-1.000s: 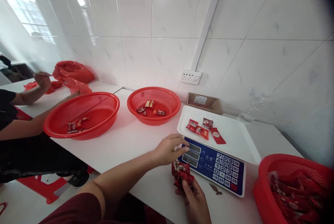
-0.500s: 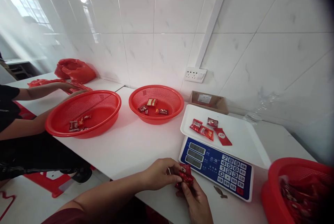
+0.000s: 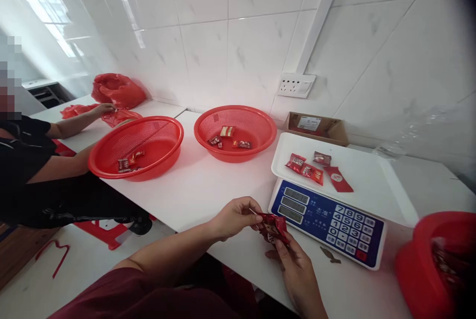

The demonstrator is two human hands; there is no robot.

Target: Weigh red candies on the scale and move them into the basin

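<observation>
Small red wrapped snack packets (image 3: pixel 273 227) are pinched between my two hands, just in front of the scale; how many there are I cannot tell. My left hand (image 3: pixel 240 217) grips their upper left edge with thumb and fingers. Under and to the right of them, my right hand (image 3: pixel 295 262) is closed around the packets, its thumb on top. The white scale pan (image 3: pixel 372 185) carries several packets, among them a red one (image 3: pixel 296 162) and a dark brown one (image 3: pixel 322 158), beside a flat red card (image 3: pixel 339 179). The scale's blue keypad panel (image 3: pixel 327 222) faces me.
Two red baskets (image 3: pixel 235 155) (image 3: pixel 152 173) hold a few packets each. At the right edge stands another red basket (image 3: pixel 412 264) with packets. A cardboard box (image 3: pixel 334 133) sits behind the scale. On the left, a co-worker's hand (image 3: pixel 102 109) touches red plastic bags (image 3: pixel 119 91).
The camera view has shifted, so the scene sits differently in frame. My hands have tilted the packets, showing a darker face. The co-worker's hand has risen, pulling at a red bag.
</observation>
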